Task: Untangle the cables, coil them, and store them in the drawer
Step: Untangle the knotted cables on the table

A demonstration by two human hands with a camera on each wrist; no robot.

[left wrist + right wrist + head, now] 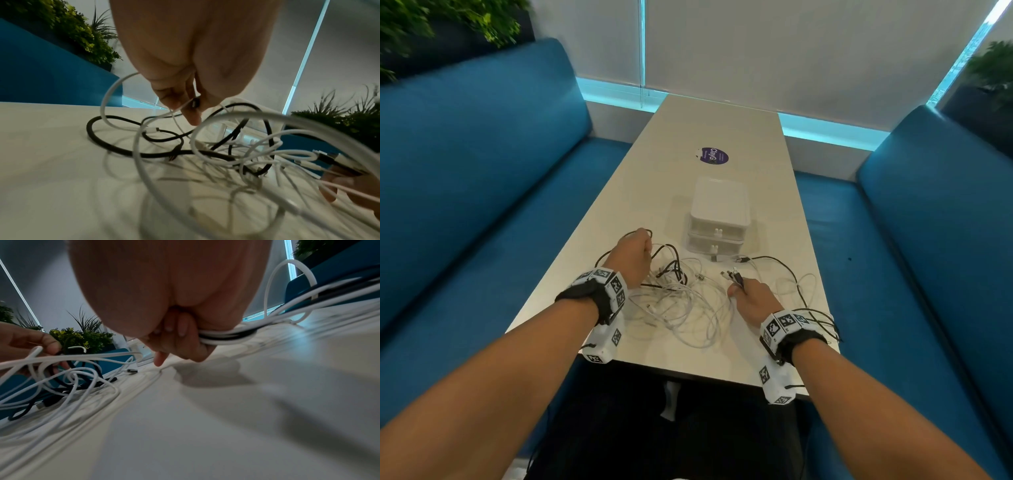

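A tangle of white and black cables (681, 298) lies on the white table (722, 123) in front of me. My left hand (631, 255) is curled at the tangle's left side, and its fingers (185, 104) pinch a black cable together with a thin white one. My right hand (751, 298) grips a bundle of white and black cable ends (224, 335), whose plugs (732, 275) stick up out of the fist. A small white two-drawer box (717, 219) stands just beyond the cables, with both drawers shut.
Blue bench seats (482, 178) flank the table on both sides. A round purple sticker (713, 156) lies farther up the table. Plants (448, 20) stand behind the benches. More cable loops (801, 291) trail off to the right near the table edge.
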